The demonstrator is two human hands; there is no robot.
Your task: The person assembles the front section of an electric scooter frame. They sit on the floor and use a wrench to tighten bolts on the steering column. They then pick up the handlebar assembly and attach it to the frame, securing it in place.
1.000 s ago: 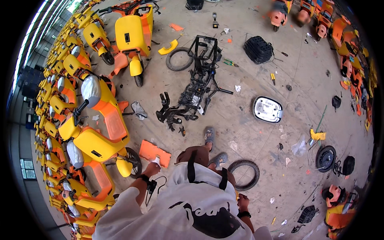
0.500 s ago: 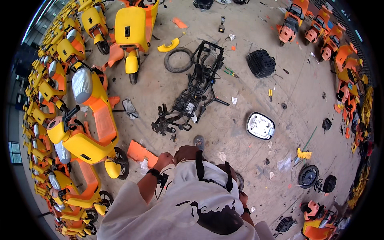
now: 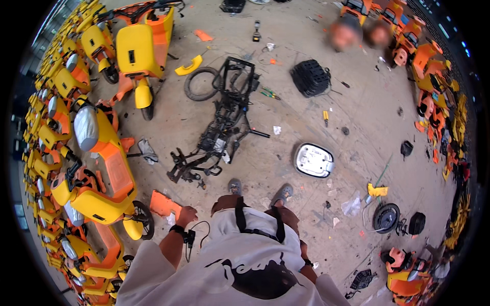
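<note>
Left hand (image 3: 187, 216) hangs near the orange panel (image 3: 162, 204) at my view's eight o'clock, right hand (image 3: 304, 249) at five, neither grip readable to me, while eleven o'clock's black frame (image 3: 223, 120) looks already stripped, what remains unclear.

Single view, wide fisheye, worn on my head as the left of a side-by-side pair. Aim: steeply down and ahead, upright, unmirrored. Nearest the lens is my shirt (image 3: 240, 273), filling the lower middle; my shoes (image 3: 282, 193) show past it, much farther down. My left hand (image 3: 186, 216) sits left of the torso, farther off than the shirt. The floor (image 3: 268, 160) spreads out beyond, black frame (image 3: 224, 115) at middle range. Coverage reaches yellow scooters (image 3: 50, 136) along the left rim and orange scooters (image 3: 427, 57) at upper right; corners black.
</note>
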